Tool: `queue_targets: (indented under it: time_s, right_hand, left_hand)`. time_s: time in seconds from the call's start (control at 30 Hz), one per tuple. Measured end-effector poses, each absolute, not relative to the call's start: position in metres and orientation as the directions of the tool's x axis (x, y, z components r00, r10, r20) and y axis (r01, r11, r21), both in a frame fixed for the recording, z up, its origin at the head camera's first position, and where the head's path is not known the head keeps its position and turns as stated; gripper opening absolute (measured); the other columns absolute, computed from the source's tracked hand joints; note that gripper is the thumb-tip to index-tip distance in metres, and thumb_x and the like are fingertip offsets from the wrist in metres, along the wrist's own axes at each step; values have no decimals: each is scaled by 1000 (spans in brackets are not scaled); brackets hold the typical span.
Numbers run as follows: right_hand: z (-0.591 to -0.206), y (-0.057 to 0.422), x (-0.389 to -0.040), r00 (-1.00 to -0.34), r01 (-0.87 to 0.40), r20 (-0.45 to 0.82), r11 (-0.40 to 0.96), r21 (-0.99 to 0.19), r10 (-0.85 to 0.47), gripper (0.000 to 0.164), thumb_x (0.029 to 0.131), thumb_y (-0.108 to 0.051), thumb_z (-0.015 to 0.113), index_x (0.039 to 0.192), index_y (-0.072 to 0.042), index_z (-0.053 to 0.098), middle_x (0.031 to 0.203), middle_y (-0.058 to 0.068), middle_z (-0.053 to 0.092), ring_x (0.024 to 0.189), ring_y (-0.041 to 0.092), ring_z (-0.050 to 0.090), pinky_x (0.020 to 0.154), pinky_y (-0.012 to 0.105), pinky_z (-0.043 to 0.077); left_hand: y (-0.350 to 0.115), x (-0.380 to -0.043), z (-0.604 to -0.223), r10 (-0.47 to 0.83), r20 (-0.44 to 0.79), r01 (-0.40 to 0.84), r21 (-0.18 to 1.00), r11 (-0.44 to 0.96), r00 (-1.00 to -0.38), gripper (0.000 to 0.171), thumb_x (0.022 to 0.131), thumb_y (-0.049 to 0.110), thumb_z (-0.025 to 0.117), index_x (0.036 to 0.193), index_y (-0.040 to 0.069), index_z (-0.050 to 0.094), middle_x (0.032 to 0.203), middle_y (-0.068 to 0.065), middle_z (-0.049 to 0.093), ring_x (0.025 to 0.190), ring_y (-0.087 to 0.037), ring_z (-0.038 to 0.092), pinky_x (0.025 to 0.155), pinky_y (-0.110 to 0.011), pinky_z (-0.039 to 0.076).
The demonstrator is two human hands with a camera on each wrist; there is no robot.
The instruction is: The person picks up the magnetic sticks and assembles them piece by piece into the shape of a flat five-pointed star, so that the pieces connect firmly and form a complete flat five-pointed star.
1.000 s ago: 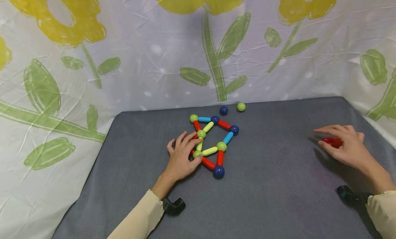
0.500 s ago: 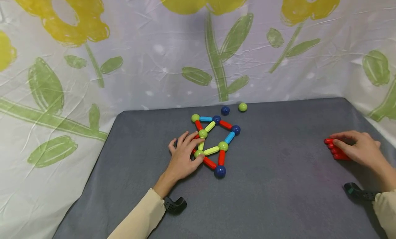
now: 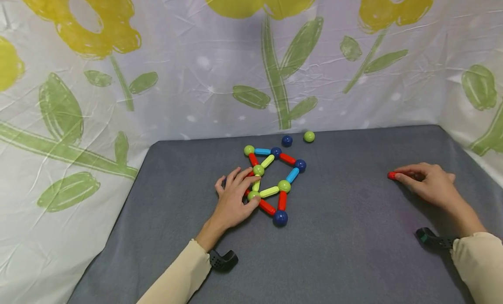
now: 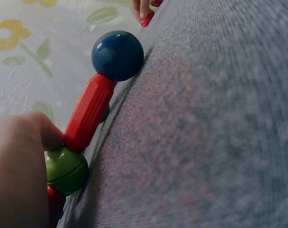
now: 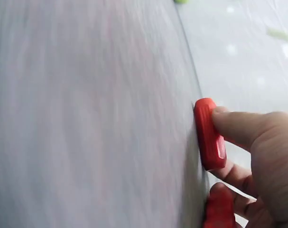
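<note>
Rods and balls already formed a flat frame (image 3: 271,181) under the left hand's (image 3: 233,199) relaxed, steadying fingers; right hand (image 3: 426,184) fingers pinched red rods (image 5: 209,135), unattached, well apart on the table (image 3: 346,234).

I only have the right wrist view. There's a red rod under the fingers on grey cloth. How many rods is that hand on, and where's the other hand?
Observer: The right wrist view shows two red rods by the right hand; in the head view only one red tip pokes out past its fingertips.
Operator: And the left?
Observer: The left hand rests on a flat rod-and-ball figure mid-table, thumb against a green ball.
Operator: Any loose pieces?
Observer: Two loose balls, one blue ball and one loose green ball, lie at the table's far edge, apart from the figure.
</note>
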State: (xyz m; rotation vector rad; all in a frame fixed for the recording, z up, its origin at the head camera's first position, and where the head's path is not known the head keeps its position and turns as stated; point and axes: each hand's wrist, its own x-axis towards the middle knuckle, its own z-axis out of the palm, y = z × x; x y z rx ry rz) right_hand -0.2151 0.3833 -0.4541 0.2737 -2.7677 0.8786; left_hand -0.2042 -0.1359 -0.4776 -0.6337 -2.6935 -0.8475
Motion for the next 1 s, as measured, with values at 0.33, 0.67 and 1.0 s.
queue_targets:
  time_s: [0.33,0.67,1.0]
  right_hand:
    - [-459,319,-228,-907,-399,352,737,-545,-231,16,88,-20,81,103,-17,82,87,3,71,77,4,47,73,41,16]
    - [-466,266,-240,-897,-440,335,648,-621,-288,14,89,-18,80,103,-17,82,85,-2,66,71,5,44,62,24,36]
    - [-475,237,-243,-867,-498,387,579,-645,-314,18,85,-15,83,103,-16,82,80,-3,64,63,7,45,60,24,35]
  left_hand:
    - [-135,-203,-476,325,352,468,483,740,-877,47,91,36,58,136,22,64,157,-5,47,151,-35,28,110,-71,5]
    - [-135,-203,-476,322,344,461,490,740,-882,48,91,35,58,136,22,64,157,-5,46,151,-35,27,110,-70,5]
    - [-135,-204,-477,326,362,475,486,734,-874,46,90,34,60,134,22,65,157,-6,47,150,-38,29,110,-71,5]
